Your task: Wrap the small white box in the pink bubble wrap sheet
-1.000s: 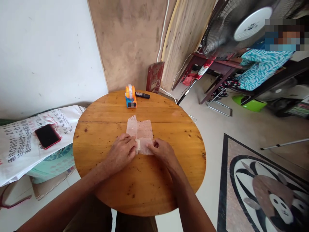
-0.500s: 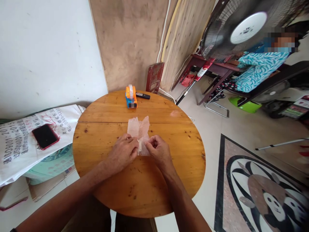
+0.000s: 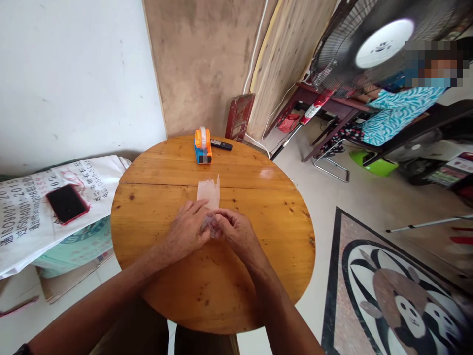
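Note:
A thin, see-through whitish sheet [image 3: 208, 193] lies on the round wooden table [image 3: 177, 296], with a ragged far edge. It looks like tissue or plastic film; I cannot tell which. My left hand [image 3: 190, 224] rests over its near left part, fingers bent and pressing on it. Close beside, my right hand [image 3: 235, 230] pinches a crumpled near part of the sheet between thumb and fingers. The two hands almost touch, and the fingertips partly hide the folds. Beyond the sheet stands an orange and blue tape dispenser [image 3: 203, 146] with a roll of clear tape.
Behind the dispenser lies a small black device [image 3: 221, 144]. Left of the table, a phone [image 3: 67, 203] rests on a printed white sack [image 3: 22, 222]. To the right stands a large fan [image 3: 384, 43]; a person in a blue patterned top [image 3: 395, 116] sits behind it.
The sheet's right side has been brought over to the left, so the spread part is narrower. My right hand has moved left, closer to my left hand.

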Demonstrator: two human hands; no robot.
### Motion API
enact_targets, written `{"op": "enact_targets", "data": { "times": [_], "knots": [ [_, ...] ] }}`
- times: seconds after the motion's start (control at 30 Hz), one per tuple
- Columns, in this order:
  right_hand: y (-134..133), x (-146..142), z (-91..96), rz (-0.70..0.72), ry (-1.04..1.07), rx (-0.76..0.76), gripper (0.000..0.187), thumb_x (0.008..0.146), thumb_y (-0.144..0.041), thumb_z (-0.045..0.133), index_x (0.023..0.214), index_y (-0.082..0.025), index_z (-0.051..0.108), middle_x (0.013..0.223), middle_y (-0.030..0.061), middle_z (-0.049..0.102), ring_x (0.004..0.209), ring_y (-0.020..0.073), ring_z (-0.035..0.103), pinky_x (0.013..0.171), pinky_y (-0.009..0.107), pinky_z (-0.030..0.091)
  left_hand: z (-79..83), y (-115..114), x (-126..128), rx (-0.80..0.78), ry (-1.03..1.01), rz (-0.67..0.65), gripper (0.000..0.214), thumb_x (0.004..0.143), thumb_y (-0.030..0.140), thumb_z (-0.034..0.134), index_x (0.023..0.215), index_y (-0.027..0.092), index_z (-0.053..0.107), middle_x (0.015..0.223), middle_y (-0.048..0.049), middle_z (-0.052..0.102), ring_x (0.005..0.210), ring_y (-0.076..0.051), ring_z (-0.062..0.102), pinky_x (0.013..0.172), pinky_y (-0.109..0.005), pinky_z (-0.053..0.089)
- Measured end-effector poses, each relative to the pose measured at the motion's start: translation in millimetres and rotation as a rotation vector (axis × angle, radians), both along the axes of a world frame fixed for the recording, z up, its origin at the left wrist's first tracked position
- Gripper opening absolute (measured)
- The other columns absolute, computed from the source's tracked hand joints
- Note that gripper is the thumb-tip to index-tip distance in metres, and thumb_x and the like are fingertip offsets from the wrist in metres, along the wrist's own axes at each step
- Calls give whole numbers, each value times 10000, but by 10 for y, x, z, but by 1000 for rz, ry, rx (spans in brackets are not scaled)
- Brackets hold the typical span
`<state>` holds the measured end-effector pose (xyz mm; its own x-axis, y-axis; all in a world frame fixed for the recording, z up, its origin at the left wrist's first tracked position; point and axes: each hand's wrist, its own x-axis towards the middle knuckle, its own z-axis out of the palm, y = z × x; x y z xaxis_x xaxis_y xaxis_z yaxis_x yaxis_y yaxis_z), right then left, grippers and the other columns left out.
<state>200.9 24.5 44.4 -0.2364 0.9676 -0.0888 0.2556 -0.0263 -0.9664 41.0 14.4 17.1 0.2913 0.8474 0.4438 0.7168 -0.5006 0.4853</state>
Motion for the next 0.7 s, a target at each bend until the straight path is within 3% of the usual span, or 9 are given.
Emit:
{"op": "enact_targets", "data": {
  "times": [0.13,0.23,0.37,0.5,0.7],
  "knots": [
    [-32,45,94,112,-232,129,173,828,-207,464,800,-189,633,701,-14,627,606,119,561,609,237,427,-6,-48,-21,-79,-89,93,229,789,190,579,1018,172,574,1027,-100,605,971,-257,563,860,-431,495],
    [-50,32,149,182,-440,230,112,795,-152,508,720,-194,580,678,-24,589,627,120,503,594,227,355,-70,-45,-44,-278,-347,76,328,761,174,560,1088,188,533,911,-39,575,854,-187,583,774,-345,517],
    [-80,-13,172,213,-607,313,104,756,-96,539,777,-195,563,768,0,608,682,136,504,628,239,339,-88,30,-81,-498,-654,22,342,725,158,514,1066,185,520,842,-6,564,743,-131,575,663,-258,494],
    [-108,-51,158,206,-692,339,209,777,-98,527,945,-193,606,912,54,671,779,173,566,667,259,365,50,103,-82,-599,-549,12,148,781,284,552,884,181,582,717,19,581,635,-126,530,563,-240,416],
    [-130,-64,150,177,-790,294,458,813,-160,525,1271,-154,538,1095,133,694,939,258,638,741,326,432,200,157,-19,-572,-258,71,224,776,372,597,662,185,549,628,25,566,581,-126,477,531,-244,326]
  ]
}}
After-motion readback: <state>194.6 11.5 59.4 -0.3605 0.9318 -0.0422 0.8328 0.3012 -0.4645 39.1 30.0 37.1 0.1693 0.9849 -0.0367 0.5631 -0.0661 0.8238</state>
